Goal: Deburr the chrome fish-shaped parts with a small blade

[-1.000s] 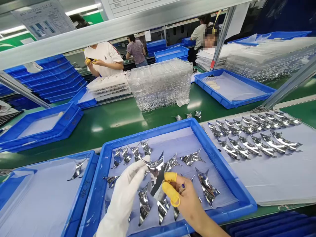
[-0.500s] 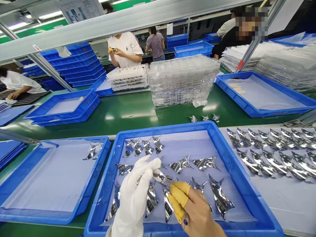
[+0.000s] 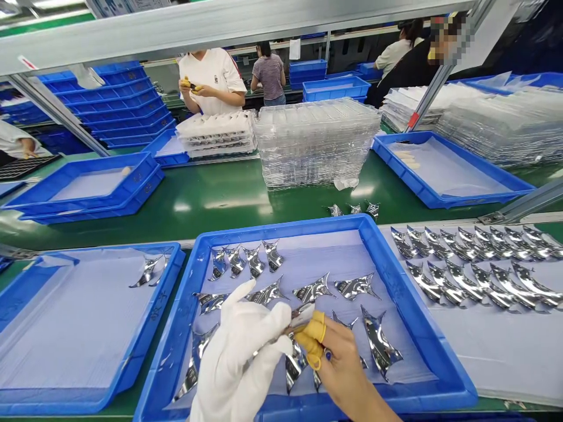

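In my white-gloved left hand (image 3: 241,357), a shiny curved chrome piece (image 3: 301,317) is pinched between thumb and fingers. My right hand (image 3: 336,354), with yellow finger cots on its fingertips, closes on the right end of the same piece. Both hands are over a blue tray (image 3: 281,224) lined with thin white sheet. Several chrome pieces with pointed corners lie in it, such as one (image 3: 380,343) to the right of my hands and one (image 3: 312,288) just beyond them. My hands cover some of the pieces.
To the left stands another lined blue tray (image 3: 176,264) with a couple of chrome pieces. Rows of chrome pieces (image 3: 466,281) lie on the right. Stacked clear plastic trays (image 3: 316,143) rise behind. A metal bar (image 3: 220,23) crosses above. A co-worker (image 3: 215,82) stands opposite.
The held piece has been turned and now shows more edge-on. My left hand has rolled over, its forefinger lifting away. The whole view has shifted slightly to the right.
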Action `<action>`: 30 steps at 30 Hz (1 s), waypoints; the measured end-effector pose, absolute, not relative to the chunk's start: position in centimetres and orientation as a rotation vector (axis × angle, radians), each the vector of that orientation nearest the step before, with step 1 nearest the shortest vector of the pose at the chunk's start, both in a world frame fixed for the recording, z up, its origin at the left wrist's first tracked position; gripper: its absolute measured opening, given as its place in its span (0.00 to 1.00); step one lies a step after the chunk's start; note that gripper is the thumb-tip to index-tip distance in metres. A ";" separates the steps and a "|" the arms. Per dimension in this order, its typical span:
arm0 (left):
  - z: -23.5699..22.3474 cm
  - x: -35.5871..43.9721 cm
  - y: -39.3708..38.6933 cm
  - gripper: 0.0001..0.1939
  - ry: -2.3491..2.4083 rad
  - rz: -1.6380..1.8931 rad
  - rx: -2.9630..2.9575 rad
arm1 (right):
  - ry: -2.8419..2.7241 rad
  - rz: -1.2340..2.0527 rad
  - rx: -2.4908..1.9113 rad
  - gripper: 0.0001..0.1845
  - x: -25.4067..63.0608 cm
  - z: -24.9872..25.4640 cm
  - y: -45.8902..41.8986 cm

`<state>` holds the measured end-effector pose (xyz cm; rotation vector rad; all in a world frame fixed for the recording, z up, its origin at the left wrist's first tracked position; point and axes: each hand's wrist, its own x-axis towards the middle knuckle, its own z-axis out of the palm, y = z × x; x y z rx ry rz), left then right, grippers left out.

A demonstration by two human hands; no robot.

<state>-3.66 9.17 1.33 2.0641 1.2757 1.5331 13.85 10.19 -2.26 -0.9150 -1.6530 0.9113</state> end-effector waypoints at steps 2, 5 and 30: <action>1.0 -3.5 9.2 0.28 1.303 1.541 2.008 | -1.634 0.892 -0.911 0.14 13.9 -2.2 10.1; 0.5 -3.2 9.3 0.30 1.315 1.513 1.953 | -1.612 0.883 -0.901 0.15 13.8 -2.0 10.0; 0.8 -1.9 8.9 0.29 1.341 1.535 1.954 | -1.577 0.956 -0.919 0.18 13.7 -2.6 10.0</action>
